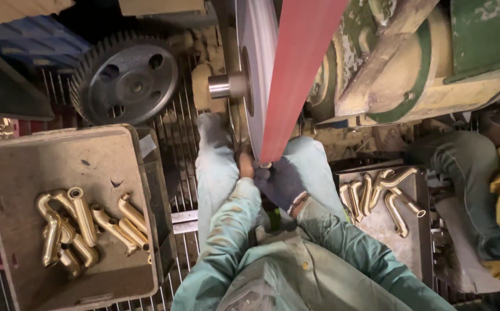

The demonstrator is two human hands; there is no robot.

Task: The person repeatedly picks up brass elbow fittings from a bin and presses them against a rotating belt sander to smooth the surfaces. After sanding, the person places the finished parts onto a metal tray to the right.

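Pressing a small workpiece [260,166], mostly hidden, against the red sanding belt [296,75] at frame centre, both hands clench it: the bare left hand [245,164] and the gloved right hand [281,181]. The belt runs steeply upward from the grip. Brass fittings [83,224] lie in the grey tray [8,173] lower left.

A metal workshop: a red sanding belt [296,75] on a grimy machine [428,63], a gear [126,78], trays [8,173] of brass spouts [83,224].
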